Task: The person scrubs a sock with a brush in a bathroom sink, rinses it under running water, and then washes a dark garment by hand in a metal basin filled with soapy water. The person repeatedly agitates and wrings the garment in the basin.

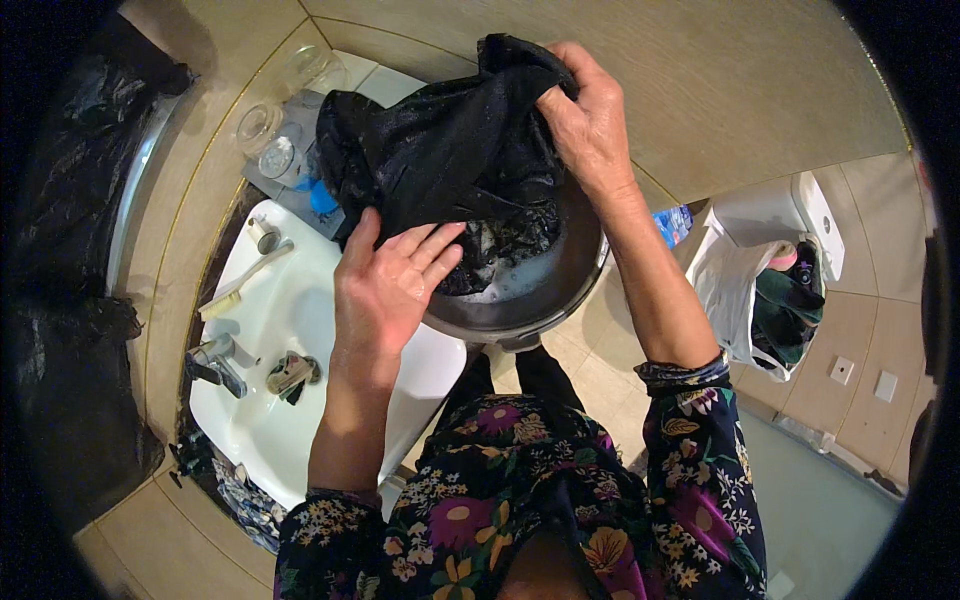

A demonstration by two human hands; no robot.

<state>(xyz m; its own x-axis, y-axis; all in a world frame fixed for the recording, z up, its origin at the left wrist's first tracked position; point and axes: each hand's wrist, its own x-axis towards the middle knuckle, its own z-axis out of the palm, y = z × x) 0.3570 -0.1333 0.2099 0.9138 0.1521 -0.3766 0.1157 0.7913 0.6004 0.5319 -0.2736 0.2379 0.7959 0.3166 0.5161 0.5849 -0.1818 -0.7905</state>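
Right hand (590, 125) gripping black cloth (440, 150), left hand (385, 285) flat on it

Even, warm indoor light fills the room; the wet black shiny cloth (440, 150) glistens at upper centre. Fisheye bending curves the wall tiles, and the frame's corners go black.
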